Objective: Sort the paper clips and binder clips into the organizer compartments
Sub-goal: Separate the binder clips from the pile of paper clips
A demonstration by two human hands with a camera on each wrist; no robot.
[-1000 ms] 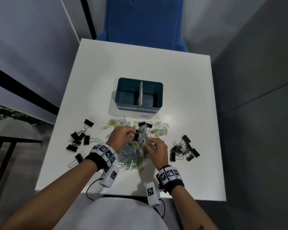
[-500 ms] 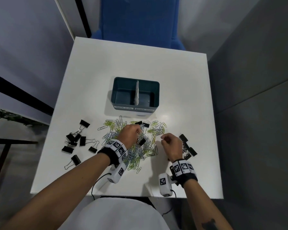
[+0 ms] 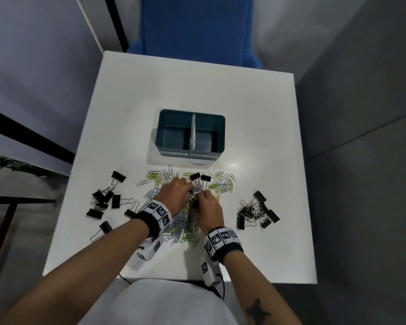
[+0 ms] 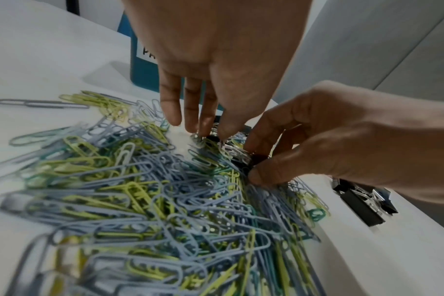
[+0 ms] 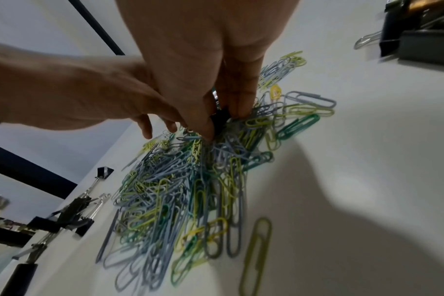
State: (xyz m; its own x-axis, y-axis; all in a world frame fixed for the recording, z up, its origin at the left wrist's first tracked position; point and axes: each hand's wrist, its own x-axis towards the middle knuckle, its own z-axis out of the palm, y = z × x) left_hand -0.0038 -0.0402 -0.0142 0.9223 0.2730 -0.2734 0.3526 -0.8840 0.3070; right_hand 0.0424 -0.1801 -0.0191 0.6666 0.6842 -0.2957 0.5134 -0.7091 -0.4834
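Observation:
A teal organizer point(image 3: 220, 137) with a white divider stands mid-table, labelled for paper clips on the left and binder clips on the right. In front of it lies a heap of blue, green and yellow paper clips point(image 3: 185, 228) point(image 4: 165, 190) point(image 5: 190, 180). My right hand point(image 3: 201, 198) point(image 5: 222, 125) pinches a black binder clip point(image 5: 219, 119) point(image 4: 257, 159) between thumb and fingers at the heap's middle. My left hand point(image 3: 185, 185) point(image 4: 203, 128) reaches down beside it, its straight fingertips touching the clips.
Black binder clips lie in a loose group on the left point(image 3: 106, 200) and another on the right point(image 3: 256, 212); two more point(image 3: 199, 177) sit at the heap's far edge. The white table point(image 3: 150, 102) has a blue chair point(image 3: 197, 31) behind it.
My right hand went out to the right-hand binder clip group and has come back to the heap's middle, where it now pinches a binder clip. The left hand stayed at the heap.

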